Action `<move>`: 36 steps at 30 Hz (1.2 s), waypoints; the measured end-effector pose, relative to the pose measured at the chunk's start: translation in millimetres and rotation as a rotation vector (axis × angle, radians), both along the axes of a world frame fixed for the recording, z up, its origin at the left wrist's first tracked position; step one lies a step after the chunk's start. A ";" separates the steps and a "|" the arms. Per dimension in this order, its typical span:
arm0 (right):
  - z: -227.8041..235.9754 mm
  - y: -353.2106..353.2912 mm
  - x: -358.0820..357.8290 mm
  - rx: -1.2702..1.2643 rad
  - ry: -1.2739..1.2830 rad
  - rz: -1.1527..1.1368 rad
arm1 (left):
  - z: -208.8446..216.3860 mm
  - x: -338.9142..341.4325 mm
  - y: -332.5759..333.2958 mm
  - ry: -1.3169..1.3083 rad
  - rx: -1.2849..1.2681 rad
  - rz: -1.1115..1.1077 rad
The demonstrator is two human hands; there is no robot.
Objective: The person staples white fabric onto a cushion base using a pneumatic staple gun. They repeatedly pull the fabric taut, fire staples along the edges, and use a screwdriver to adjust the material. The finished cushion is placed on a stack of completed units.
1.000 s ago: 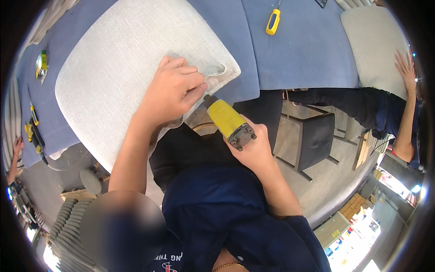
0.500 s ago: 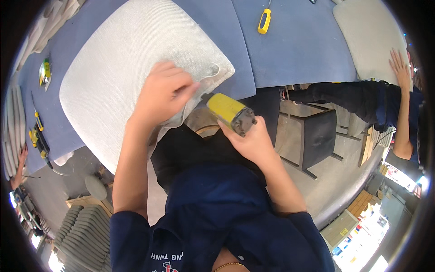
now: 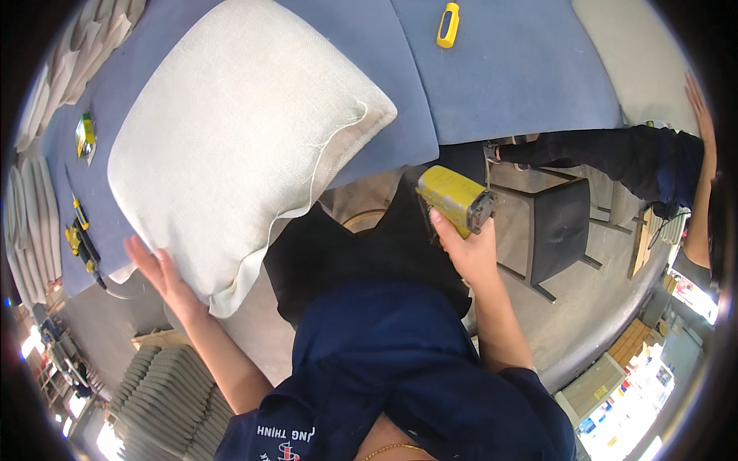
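A pale grey fabric-covered seat pad [image 3: 238, 131] lies on the blue-grey padded table, its near corner jutting over the front edge. Loose fabric hangs along its near right side, with a white strand near the right corner. My left hand [image 3: 165, 280] is at the pad's near left corner, fingers stretched and spread, grasping nothing. In my right hand [image 3: 470, 250] is a yellow staple gun [image 3: 453, 196] with a dark end cap. It is held off the table's front edge, apart from the pad, and its nose is partly hidden.
On the blue-grey table [image 3: 507, 84] lies a yellow-handled screwdriver [image 3: 448, 27]. More yellow-and-black tools [image 3: 81, 242] lie at its left. Stacked grey pads [image 3: 165, 399] stand lower left. A black chair [image 3: 560, 230] is on the floor at right, near another person's arm [image 3: 701, 177].
My left hand has moved from the pad's right side to its near left corner and opened. The staple gun has moved right, away from the pad, in my right hand.
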State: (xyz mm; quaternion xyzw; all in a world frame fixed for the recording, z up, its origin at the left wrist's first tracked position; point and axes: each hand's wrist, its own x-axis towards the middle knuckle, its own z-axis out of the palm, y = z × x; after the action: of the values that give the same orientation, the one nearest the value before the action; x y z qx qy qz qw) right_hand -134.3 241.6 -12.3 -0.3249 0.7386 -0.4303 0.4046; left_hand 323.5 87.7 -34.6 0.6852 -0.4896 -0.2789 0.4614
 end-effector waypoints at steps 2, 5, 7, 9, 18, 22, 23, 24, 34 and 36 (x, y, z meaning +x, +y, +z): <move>2.9 -2.7 -1.0 0.055 0.022 0.010 | 30.8 -15.7 -1.0 -0.003 -0.018 0.026; 11.0 -13.1 -2.2 0.132 0.020 0.019 | 75.4 -59.7 3.7 -0.036 -0.008 0.001; 12.0 -21.4 -2.0 0.108 0.039 0.028 | 78.1 -64.7 0.3 -0.036 -0.055 -0.052; 13.1 -31.3 -2.9 0.093 0.060 0.041 | 64.6 -65.8 -10.5 -0.156 -0.112 -0.136; 9.4 -35.3 5.3 0.196 0.162 0.112 | 48.0 -160.7 -50.1 -0.470 -0.335 -0.590; 7.8 -37.1 9.4 0.178 0.136 0.091 | 39.7 -235.5 -60.3 -0.693 -0.394 -0.793; 6.0 -36.9 9.7 0.174 0.138 0.087 | 37.6 -246.4 -62.8 -0.775 -0.420 -0.797; 2.7 -36.1 9.3 0.171 0.150 0.077 | 34.5 -253.4 -66.2 -0.858 -0.448 -0.804; 3.6 -35.6 12.7 0.163 0.174 0.062 | 25.1 -247.9 -97.9 -0.666 -0.539 -1.034; 3.7 -35.1 12.3 0.170 0.173 0.064 | 28.6 -248.0 -96.7 -0.692 -0.582 -1.044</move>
State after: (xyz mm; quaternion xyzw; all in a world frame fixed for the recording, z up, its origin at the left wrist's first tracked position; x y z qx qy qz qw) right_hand -121.9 206.5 -8.6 -0.3487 0.7939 -0.3235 0.3788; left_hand 75.5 -9.0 -6.0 0.2576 -0.9295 -0.0872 0.2491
